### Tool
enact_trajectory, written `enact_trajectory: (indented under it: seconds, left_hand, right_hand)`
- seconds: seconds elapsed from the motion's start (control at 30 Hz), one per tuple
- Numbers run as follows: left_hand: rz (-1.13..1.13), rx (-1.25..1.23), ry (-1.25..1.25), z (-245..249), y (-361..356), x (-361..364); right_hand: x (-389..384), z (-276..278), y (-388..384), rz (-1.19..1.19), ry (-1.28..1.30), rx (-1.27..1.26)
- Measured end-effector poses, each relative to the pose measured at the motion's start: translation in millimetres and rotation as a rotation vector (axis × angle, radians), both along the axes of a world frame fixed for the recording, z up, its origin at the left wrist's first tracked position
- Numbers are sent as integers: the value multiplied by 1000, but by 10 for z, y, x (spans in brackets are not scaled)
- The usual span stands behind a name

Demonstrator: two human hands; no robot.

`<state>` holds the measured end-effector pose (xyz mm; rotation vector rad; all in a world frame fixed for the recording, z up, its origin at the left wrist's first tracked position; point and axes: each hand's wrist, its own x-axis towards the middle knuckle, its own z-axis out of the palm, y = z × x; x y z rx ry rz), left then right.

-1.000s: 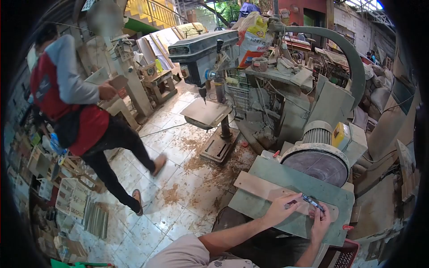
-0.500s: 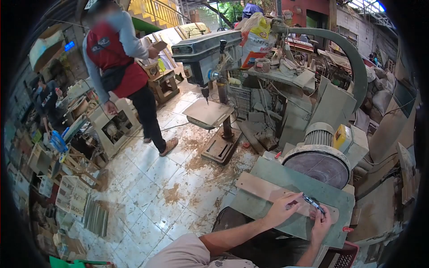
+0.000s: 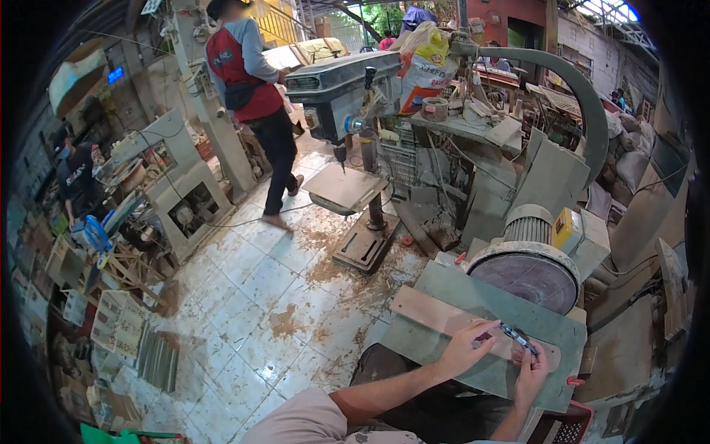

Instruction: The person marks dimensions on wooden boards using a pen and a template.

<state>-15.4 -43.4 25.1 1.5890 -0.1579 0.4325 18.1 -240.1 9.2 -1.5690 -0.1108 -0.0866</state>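
Observation:
Above the sander's table, my right hand (image 3: 532, 370) grips the lower end of a slim dark pen (image 3: 519, 338) with light markings. The fingertips of my left hand (image 3: 472, 348) close at the pen's upper end. Beneath both hands, a long flat wooden board (image 3: 429, 309) with a rounded end lies on the green-grey table (image 3: 399, 337). Just beyond the board stands the round face of a disc sander (image 3: 525, 277).
A drill press (image 3: 340, 152) stands ahead on the tiled floor (image 3: 244, 333), which has sawdust on it. Beyond it is a person in a red and grey top (image 3: 240, 66); another person (image 3: 78, 174) is at the far left. A red crate (image 3: 573, 425) sits below the table.
The person in the red and grey top has walked farther away, behind the drill press. My hands and the pen have barely moved.

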Motion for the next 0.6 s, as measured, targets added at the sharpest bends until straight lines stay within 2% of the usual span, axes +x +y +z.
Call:
enact_trajectory:
  seconds: [0.17,0.23,0.33,0.6]
  left_hand:
    - [-49,10,27,14,19,8]
    - [-73,116,38,14,14,20]
    - [-109,73,-7,-20,7,36]
    - [-24,81,-40,3,-5,10]
  right_hand:
    - [-1,-12,3,-19,4,7]
    - [-8,2,16,-42,-26,3]
    - [7,-19,-16,-25,-20,-2]
    - [-18,32,32,-14,-25,16]
